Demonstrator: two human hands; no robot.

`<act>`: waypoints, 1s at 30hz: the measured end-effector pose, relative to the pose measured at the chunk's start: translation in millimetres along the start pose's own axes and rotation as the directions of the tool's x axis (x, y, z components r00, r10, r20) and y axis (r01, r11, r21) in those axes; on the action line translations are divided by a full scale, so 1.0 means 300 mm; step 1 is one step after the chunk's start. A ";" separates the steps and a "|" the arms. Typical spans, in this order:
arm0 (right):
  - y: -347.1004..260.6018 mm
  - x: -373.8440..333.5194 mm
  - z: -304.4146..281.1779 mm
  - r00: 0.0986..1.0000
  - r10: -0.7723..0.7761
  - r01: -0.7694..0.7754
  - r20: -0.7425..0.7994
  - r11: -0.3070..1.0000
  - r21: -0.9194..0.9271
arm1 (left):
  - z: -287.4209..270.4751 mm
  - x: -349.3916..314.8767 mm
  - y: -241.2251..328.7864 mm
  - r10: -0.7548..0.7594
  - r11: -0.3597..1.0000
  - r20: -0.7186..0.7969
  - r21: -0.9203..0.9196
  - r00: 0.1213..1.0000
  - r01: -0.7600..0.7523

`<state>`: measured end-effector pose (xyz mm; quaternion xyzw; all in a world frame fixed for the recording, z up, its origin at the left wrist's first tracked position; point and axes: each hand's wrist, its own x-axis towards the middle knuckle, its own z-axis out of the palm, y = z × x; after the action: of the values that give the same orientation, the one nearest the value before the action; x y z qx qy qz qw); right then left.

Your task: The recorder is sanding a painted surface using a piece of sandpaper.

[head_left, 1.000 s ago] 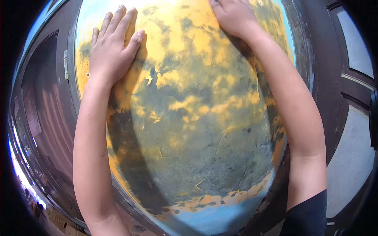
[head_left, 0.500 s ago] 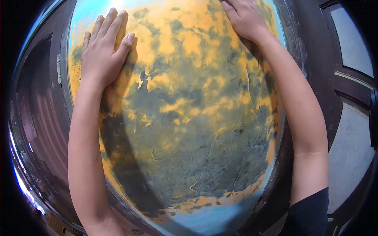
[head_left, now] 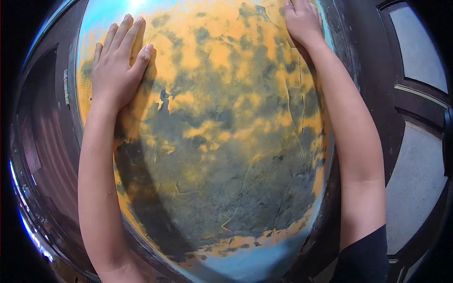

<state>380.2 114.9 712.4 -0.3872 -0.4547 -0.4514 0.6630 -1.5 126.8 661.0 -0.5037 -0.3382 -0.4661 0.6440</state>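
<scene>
Both hands lie flat on the wall (head_left: 212,141), a worn patch of orange paint flaking off grey plaster with blue at its top and bottom edges; the left hand (head_left: 115,70) rests palm down at the upper left, fingers (head_left: 127,33) straight and lying close together, thumb angled out; the right hand (head_left: 302,21) presses at the upper right, partly cut off by the picture's edge, fingers likewise flat. Against a moment ago both hands sit slightly higher and the wall fills more of the view; the person seems to have leaned closer, palms never lifting. A dark wooden door (head_left: 47,141) flanks the left; a glazed dark frame (head_left: 415,118) stands right.
</scene>
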 end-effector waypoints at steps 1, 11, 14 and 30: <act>-0.055 -0.032 -0.022 0.989 -0.127 0.125 0.075 0.992 0.035 | -0.009 -0.014 -0.017 -0.004 1.000 0.003 0.016 1.000 0.004; -0.195 -0.112 -0.066 0.971 -0.124 0.121 0.204 0.992 0.027 | -0.016 -0.012 -0.005 -0.019 1.000 0.007 -0.001 1.000 0.019; -0.192 -0.137 -0.056 0.867 -0.416 0.397 0.275 0.909 0.125 | -0.007 -0.009 0.003 -0.012 1.000 -0.018 -0.002 1.000 0.012; -0.367 -0.119 -0.049 0.954 -0.190 0.155 0.232 0.974 0.163 | -0.020 -0.004 -0.004 -0.025 0.999 -0.004 -0.037 1.000 0.025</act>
<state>273.0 78.0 685.3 -0.3504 -0.5968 -0.4223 0.5854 -3.1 121.4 658.7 -0.5102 -0.3346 -0.4814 0.6293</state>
